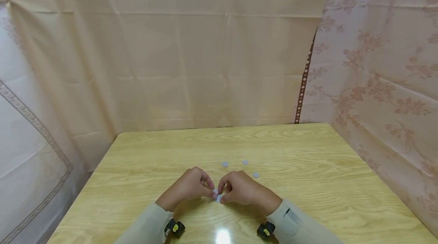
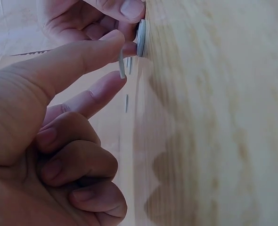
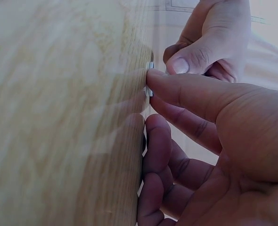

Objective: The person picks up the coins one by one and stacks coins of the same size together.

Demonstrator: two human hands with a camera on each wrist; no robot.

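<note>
The left hand (image 1: 189, 187) and right hand (image 1: 241, 189) met on the tabletop (image 1: 143, 168), each set of fingers pinching a small grey disc (image 1: 217, 195). Three more discs (image 1: 224, 164) lay loose at about twelve to one o'clock from the hands.

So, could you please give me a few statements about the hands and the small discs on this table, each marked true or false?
1. Both hands meet over small grey discs near the table's front edge. True.
2. Three more discs lie loose beyond the hands. True.
3. The left hand rests flat and away from the discs. False: it pinches a disc between thumb and forefinger.
4. The right hand holds a pen. False: its fingertips touch a disc lying on the wooden table.
</note>
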